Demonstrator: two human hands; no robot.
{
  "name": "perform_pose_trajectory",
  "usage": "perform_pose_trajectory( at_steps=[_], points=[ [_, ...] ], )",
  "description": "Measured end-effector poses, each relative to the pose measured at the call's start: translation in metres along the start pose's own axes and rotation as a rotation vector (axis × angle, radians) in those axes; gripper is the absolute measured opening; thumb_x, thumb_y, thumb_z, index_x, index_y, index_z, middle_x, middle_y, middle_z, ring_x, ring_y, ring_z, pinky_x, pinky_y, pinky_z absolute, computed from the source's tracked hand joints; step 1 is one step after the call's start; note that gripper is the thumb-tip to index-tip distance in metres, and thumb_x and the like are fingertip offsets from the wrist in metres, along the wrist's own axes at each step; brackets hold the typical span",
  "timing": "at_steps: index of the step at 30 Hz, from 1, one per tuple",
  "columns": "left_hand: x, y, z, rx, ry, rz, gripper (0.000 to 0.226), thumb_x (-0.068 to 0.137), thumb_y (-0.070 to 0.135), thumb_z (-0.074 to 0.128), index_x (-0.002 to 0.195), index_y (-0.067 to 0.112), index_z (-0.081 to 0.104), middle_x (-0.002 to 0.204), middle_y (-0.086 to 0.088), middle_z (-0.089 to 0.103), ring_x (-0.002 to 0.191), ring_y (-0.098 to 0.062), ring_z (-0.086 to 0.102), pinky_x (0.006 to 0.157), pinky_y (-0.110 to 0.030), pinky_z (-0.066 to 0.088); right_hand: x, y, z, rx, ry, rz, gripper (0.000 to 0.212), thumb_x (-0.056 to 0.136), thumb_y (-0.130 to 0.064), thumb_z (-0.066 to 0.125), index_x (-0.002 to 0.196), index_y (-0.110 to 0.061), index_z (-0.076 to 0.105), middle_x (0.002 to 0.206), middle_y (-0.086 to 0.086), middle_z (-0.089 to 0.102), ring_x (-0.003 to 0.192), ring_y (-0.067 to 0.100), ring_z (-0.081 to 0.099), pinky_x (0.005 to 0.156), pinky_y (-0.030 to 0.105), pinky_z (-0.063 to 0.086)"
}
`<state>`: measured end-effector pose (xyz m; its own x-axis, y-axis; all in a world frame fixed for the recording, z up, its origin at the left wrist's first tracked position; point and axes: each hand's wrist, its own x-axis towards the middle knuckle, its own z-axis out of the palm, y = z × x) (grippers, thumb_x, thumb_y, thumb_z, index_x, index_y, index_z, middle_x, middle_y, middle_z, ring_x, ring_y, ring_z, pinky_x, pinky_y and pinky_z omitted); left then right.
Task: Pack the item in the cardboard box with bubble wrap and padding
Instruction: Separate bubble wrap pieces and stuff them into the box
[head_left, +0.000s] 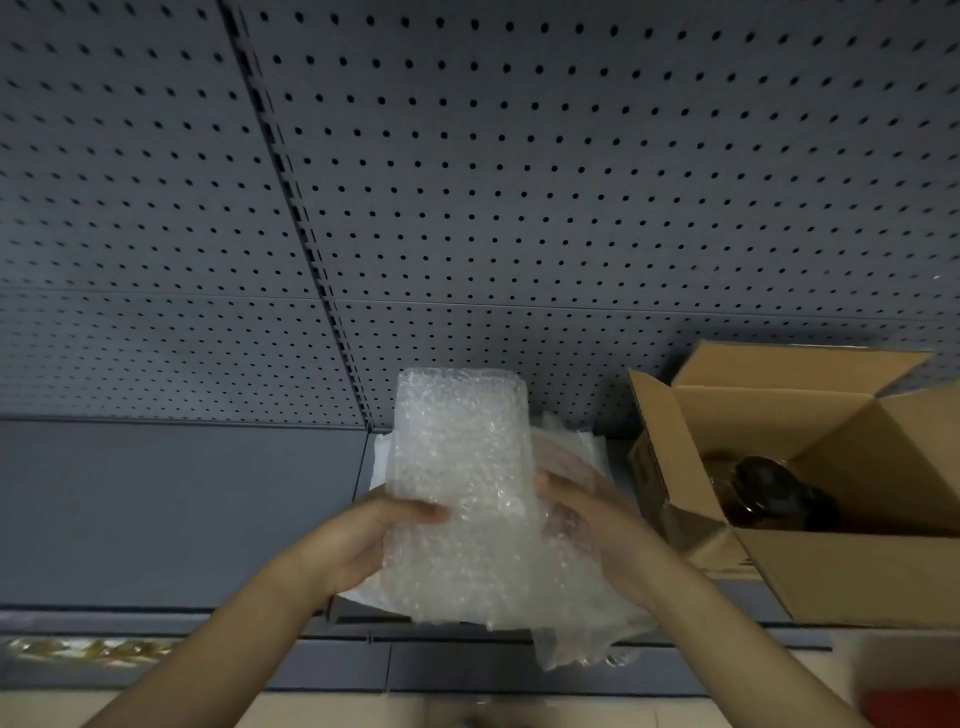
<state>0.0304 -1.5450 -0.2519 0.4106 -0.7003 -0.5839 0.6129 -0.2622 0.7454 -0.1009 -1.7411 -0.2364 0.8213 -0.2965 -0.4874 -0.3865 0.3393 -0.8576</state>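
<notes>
I hold a folded sheet of clear bubble wrap (460, 467) upright above a grey shelf. My left hand (363, 540) grips its left edge, thumb lying across the front. My right hand (592, 519) holds the right side from behind, fingers partly veiled by the wrap. More loose bubble wrap (571, 623) hangs below and behind, over the shelf's front edge. An open cardboard box (841, 577) stands to the right, flaps up. Inside it lies a dark, round-topped item (769, 488), partly hidden by the box wall.
A grey pegboard wall (467, 182) rises behind the shelf (171, 509). A white sheet (382, 457) lies under the wrap. A red object (909, 696) shows at the lower right corner, and something yellowish (88, 649) sits on a lower level at the left.
</notes>
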Motion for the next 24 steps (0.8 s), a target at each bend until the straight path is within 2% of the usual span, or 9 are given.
perform_pose_trajectory(
  at_steps=[3,6,9,12,14,19,20,22,24],
  points=[
    [0.002,-0.006,0.003,0.033,0.022,0.052,0.062,0.070,0.010,0.077,0.128,0.012,0.056,0.120,-0.012,0.069,0.111,-0.030,0.065,0.100,-0.048,0.048,-0.002,0.008,0.004,-0.106,0.094,-0.107,0.059,0.080,-0.011,0.073,0.128,-0.039,0.053,0.067,-0.003,0.053,0.054,0.004,0.051,0.055,0.017,0.046],
    [0.004,-0.010,0.011,0.002,0.094,0.160,0.063,0.068,0.024,0.082,0.126,0.023,0.058,0.121,-0.003,0.069,0.113,-0.024,0.065,0.102,-0.049,0.046,-0.007,0.016,0.014,-0.262,0.270,-0.260,0.066,0.082,0.001,0.064,0.131,-0.042,0.050,0.069,-0.006,0.055,0.059,0.009,0.049,0.050,0.013,0.044],
    [0.004,-0.007,0.018,0.006,0.124,0.206,0.050,0.079,0.024,0.075,0.126,0.021,0.058,0.117,-0.005,0.071,0.108,-0.026,0.067,0.099,-0.050,0.048,-0.010,0.015,0.020,-0.283,0.279,-0.326,0.072,0.080,0.007,0.059,0.119,-0.052,0.049,0.086,-0.026,0.066,0.064,0.005,0.052,0.055,0.011,0.044],
    [0.004,-0.002,0.014,-0.035,0.081,0.175,0.062,0.075,0.028,0.076,0.131,0.017,0.053,0.121,-0.009,0.068,0.112,-0.031,0.064,0.103,-0.051,0.045,-0.008,0.001,0.016,-0.047,0.219,-0.141,0.048,0.083,-0.008,0.066,0.117,-0.041,0.058,0.089,-0.008,0.068,0.082,0.016,0.065,0.061,0.022,0.045],
    [0.003,0.001,0.009,-0.034,0.057,0.186,0.052,0.081,0.019,0.071,0.130,0.015,0.054,0.120,-0.011,0.069,0.111,-0.031,0.065,0.099,-0.048,0.049,-0.004,-0.003,0.004,0.017,0.245,-0.037,0.039,0.085,-0.018,0.066,0.122,-0.029,0.062,0.091,-0.001,0.071,0.092,0.032,0.065,0.068,0.029,0.043],
    [0.002,-0.003,0.007,-0.020,0.075,0.228,0.043,0.087,0.001,0.060,0.126,0.017,0.056,0.119,-0.009,0.070,0.107,-0.028,0.067,0.087,-0.040,0.056,-0.001,0.001,-0.007,0.182,0.165,-0.025,0.055,0.075,-0.014,0.068,0.127,-0.030,0.060,0.116,0.005,0.071,0.105,0.037,0.059,0.088,0.041,0.038],
    [0.001,-0.005,0.010,-0.009,0.092,0.240,0.043,0.087,0.000,0.060,0.126,0.019,0.057,0.119,-0.008,0.069,0.107,-0.027,0.068,0.088,-0.041,0.055,-0.003,0.001,-0.003,0.128,0.203,-0.072,0.050,0.078,-0.010,0.066,0.122,-0.033,0.063,0.112,0.003,0.072,0.103,0.039,0.062,0.087,0.042,0.043],
    [0.003,-0.010,0.015,0.021,0.143,0.263,0.044,0.088,-0.001,0.058,0.125,0.023,0.056,0.118,-0.006,0.070,0.105,-0.025,0.069,0.088,-0.042,0.055,-0.009,0.003,0.006,-0.044,0.316,-0.197,0.043,0.082,-0.004,0.063,0.113,-0.034,0.068,0.091,0.016,0.070,0.077,0.028,0.063,0.072,0.034,0.048],
    [0.004,-0.012,0.022,0.057,0.171,0.281,0.046,0.090,-0.002,0.056,0.126,0.026,0.054,0.119,-0.004,0.068,0.106,-0.024,0.068,0.091,-0.044,0.054,-0.017,0.002,0.020,-0.254,0.367,-0.335,0.051,0.084,0.000,0.057,0.120,-0.036,0.063,0.068,0.021,0.044,0.059,0.018,0.041,0.054,0.020,0.036]
  ],
)
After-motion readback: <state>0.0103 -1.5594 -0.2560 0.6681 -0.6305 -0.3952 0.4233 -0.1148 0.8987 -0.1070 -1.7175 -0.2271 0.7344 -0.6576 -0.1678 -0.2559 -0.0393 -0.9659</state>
